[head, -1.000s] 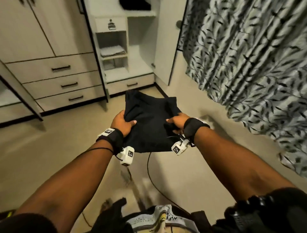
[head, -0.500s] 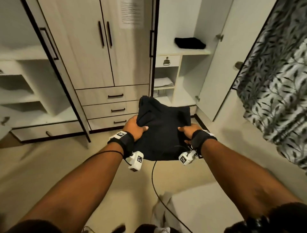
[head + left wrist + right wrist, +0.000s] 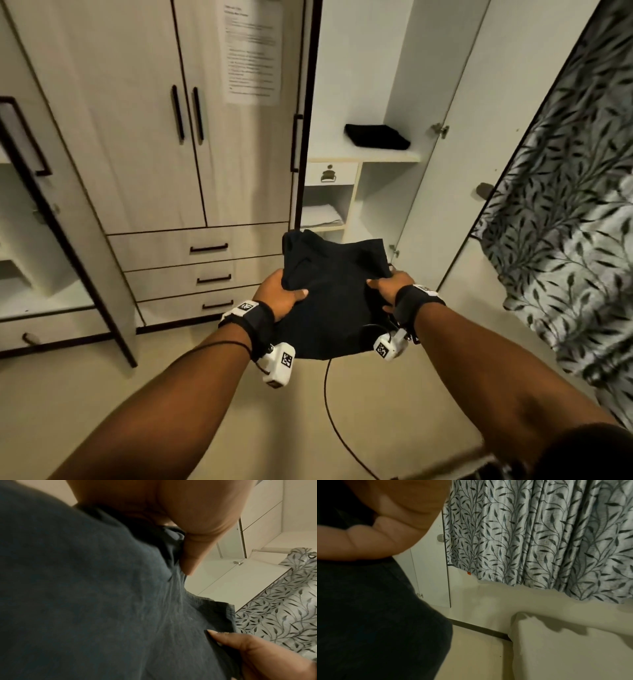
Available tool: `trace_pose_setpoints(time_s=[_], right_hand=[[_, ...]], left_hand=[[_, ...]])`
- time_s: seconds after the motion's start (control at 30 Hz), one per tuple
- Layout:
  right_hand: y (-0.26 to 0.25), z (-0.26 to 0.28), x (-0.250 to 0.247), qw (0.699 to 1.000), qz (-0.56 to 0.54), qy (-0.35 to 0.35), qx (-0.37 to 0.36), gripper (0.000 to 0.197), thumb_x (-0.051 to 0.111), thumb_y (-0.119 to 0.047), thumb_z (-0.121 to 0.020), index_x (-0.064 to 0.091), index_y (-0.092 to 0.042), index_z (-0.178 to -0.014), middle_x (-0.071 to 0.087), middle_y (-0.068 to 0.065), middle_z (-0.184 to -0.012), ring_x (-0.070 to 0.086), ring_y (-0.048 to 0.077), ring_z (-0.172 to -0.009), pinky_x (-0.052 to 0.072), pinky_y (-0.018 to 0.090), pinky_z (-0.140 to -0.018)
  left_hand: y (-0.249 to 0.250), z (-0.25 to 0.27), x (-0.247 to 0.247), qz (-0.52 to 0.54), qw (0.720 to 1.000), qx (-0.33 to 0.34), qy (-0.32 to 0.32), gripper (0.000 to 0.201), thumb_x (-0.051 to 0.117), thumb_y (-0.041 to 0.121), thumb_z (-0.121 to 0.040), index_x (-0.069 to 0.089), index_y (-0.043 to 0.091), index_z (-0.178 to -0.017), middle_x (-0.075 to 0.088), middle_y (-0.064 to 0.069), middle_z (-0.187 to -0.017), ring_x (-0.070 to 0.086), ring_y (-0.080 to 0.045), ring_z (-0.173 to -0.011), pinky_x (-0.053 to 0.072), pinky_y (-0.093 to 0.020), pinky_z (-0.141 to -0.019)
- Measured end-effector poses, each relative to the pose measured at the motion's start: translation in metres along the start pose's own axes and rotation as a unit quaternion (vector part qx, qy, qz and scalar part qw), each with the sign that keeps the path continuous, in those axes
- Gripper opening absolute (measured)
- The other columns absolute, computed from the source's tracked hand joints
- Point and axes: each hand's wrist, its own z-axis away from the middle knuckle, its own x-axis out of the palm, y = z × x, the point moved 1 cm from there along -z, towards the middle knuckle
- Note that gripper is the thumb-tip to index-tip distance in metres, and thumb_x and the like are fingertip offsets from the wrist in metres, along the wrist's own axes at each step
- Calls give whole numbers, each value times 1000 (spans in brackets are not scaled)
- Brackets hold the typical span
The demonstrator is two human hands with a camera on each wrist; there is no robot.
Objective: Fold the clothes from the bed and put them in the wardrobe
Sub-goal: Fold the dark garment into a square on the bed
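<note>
Two hands carry my folded dark garment: left hand and right hand each clamp an edge, thumbs on top. I'd keep it level, heading for the open wardrobe shelf at 12 o'clock, beside the black pile.

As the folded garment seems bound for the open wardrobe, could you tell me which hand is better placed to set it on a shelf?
Right, probably. The right hand grips the folded black garment on the side nearest the open compartment, where another folded black item lies on the shelf. The left hand grips the far side.
</note>
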Motion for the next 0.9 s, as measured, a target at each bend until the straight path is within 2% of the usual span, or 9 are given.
trace_pose_setpoints(time_s=[0.07,0.17,0.37,0.5,0.6,0.67,0.8,0.83,0.9], right_hand=[[-17,-27,-9,1000,12,15,-15,32,75,-34,-86,64,-20,-112,68,4,-101,64,28,-90,59,41,-78],[-36,-63,-17,999,23,42,-24,32,74,-33,-88,64,-18,-114,69,7,-105,65,29,-92,59,45,-82],[-76,-146,-29,995,22,90,-24,38,74,-36,-88,61,-20,-120,68,6,-106,65,27,-91,55,36,-68],[-101,-191,-36,992,-3,126,-5,36,73,-34,-90,60,-18,-119,67,8,-108,64,26,-87,53,35,-65],[-120,-218,-42,988,-17,155,5,32,72,-31,-90,60,-20,-117,66,7,-105,63,25,-86,55,35,-66],[-130,-236,-44,984,-18,177,6,29,72,-25,-89,61,-19,-114,67,7,-101,64,27,-84,57,36,-65],[-135,-263,-47,981,-8,194,14,30,68,-12,-82,61,-21,-109,67,7,-94,66,30,-83,63,46,-75],[-137,-269,-50,980,-6,196,12,31,66,-10,-80,62,-21,-109,68,7,-92,66,31,-82,62,45,-73],[-140,-289,-58,979,7,202,6,33,64,-10,-80,63,-22,-110,68,7,-89,66,30,-79,57,35,-64]], left_hand=[[8,-31,8,21,1000,3,-11,48,79,21,-86,58,20,-128,65,2,-117,62,-23,-107,48,-35,-95],[14,-74,21,36,999,5,-26,49,79,19,-84,58,21,-129,66,1,-120,63,-24,-109,49,-40,-100],[38,-179,28,66,993,36,-86,46,80,21,-83,54,34,-118,65,5,-119,62,-22,-110,49,-44,-103],[60,-252,27,22,989,67,-127,53,76,16,-87,53,23,-134,63,3,-125,60,-23,-115,46,-43,-107],[78,-305,26,-3,986,88,-143,53,74,17,-87,54,23,-136,64,0,-128,61,-25,-116,46,-46,-107],[89,-340,27,-14,985,101,-140,49,72,16,-88,55,23,-133,65,0,-126,61,-25,-113,47,-44,-105],[99,-383,45,-9,985,117,-129,43,70,9,-88,59,18,-128,64,0,-119,59,-21,-105,47,-34,-97],[100,-390,50,-4,985,115,-129,42,70,8,-88,59,18,-127,64,2,-116,59,-20,-104,46,-33,-95],[99,-411,66,9,986,103,-130,39,70,8,-87,61,21,-123,64,3,-115,61,-21,-105,47,-33,-97]])
